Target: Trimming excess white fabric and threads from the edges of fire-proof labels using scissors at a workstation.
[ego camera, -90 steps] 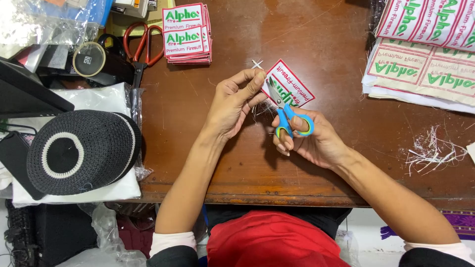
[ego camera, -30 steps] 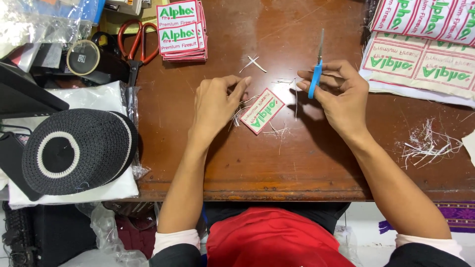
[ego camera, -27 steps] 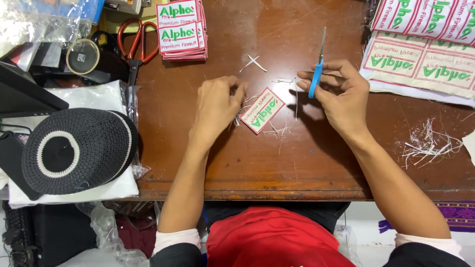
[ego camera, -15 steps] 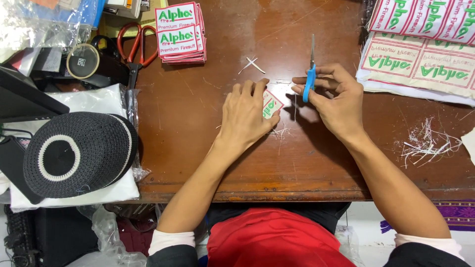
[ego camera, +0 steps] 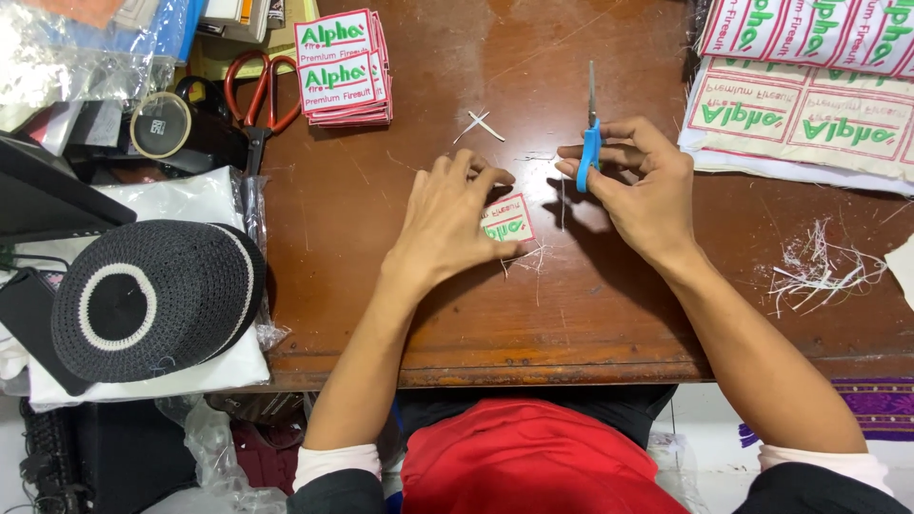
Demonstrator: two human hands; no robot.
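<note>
Head view, only one I've got. Small cut label patch point(ego camera: 507, 219), white with red border and green lettering, lies flat mid-worktop, closer to the near edge than the far one. Its long axis runs slightly diagonal, rising toward the far right.

Left hand point(ego camera: 446, 224) is on it: palm down, fingers spread flat, fingertips pressing the patch's left part to the wood. Not a pinch grip, just a flat hold-down. Patch sits directly under and just right of that hand, so left is clearly the nearer one.

Right hand point(ego camera: 640, 186) is right of the patch, apart from it, curled around blue-handled scissors point(ego camera: 590, 128). Blades look closed, pointing at the far edge, handle in the fingers. From this hand the patch lies to the left and slightly nearer the body.

Around: loose thread trimmings point(ego camera: 526, 257) touching the patch's near side, more thread scraps point(ego camera: 819, 266) toward the right edge, stack of finished patches point(ego camera: 341, 67) far left, uncut label sheets point(ego camera: 809, 95) far-right corner, red scissors point(ego camera: 257, 90) beside the stack.
</note>
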